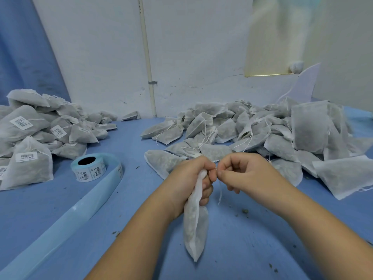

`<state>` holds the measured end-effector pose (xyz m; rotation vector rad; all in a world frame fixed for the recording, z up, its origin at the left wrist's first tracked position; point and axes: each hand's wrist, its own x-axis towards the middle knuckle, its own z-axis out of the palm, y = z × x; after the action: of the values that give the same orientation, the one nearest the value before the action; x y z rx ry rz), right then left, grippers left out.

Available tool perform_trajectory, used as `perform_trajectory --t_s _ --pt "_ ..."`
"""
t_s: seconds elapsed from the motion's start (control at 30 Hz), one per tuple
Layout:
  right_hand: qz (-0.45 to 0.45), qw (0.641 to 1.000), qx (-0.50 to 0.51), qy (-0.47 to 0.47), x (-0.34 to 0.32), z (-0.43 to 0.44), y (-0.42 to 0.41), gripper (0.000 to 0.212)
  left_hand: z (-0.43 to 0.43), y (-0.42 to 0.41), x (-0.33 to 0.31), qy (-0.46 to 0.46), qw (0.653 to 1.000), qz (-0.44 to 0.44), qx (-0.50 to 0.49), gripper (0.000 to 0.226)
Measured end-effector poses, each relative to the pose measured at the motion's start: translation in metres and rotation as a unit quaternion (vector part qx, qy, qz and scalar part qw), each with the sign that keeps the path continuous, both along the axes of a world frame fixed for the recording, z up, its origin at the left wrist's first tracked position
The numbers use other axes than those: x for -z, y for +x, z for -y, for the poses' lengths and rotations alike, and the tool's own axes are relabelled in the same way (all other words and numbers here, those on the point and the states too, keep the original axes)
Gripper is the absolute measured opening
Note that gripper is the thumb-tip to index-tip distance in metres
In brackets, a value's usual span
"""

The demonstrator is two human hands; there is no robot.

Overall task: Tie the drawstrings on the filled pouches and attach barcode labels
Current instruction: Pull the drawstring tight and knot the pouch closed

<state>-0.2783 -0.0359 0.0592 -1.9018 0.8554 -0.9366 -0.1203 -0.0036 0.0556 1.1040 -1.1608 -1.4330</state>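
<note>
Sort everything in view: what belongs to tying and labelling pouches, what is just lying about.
Job: white mesh filled pouch gripped by left hand; thin white drawstring pinched by right hand; pale-blue barcode label roll; unlabelled pouch heap; labelled pouch heap.
Lying about: white wall pipe; dark dried crumbs; pale-blue backing strip.

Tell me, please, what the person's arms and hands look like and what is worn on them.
The left hand and right hand are bare: no gloves, rings or watch show. The left forearm and right forearm are uncovered, no sleeve in view.

White pipe (148,63) on wall (96,47), perhaps a yellowish board (266,47) beside
</note>
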Motion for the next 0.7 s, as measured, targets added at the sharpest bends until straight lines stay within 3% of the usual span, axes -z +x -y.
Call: perform_trajectory --t_s 0.07,0.23,0.43,0.7 --pt "-0.008 1.000 -0.004 0.017 0.0002 -0.0002 0.0001 0.004 -0.0015 -0.0017 -0.0011 -0.012 1.000 0.024 -0.005 0.034" --pt "-0.027 0.999 -0.002 0.024 0.0016 0.0023 -0.0003 0.015 -0.0043 -0.0024 -0.0027 -0.024 0.997 0.075 -0.005 0.033" --pt "-0.029 0.999 -0.007 0.023 -0.0013 -0.0005 -0.0011 0.007 -0.0057 -0.0003 -0.0047 -0.027 0.996 0.085 0.016 0.034" --pt "-0.029 0.999 -0.031 0.026 -0.0043 -0.0006 -0.0036 0.011 -0.0048 0.0054 -0.0071 -0.006 0.995 0.102 0.007 0.026"
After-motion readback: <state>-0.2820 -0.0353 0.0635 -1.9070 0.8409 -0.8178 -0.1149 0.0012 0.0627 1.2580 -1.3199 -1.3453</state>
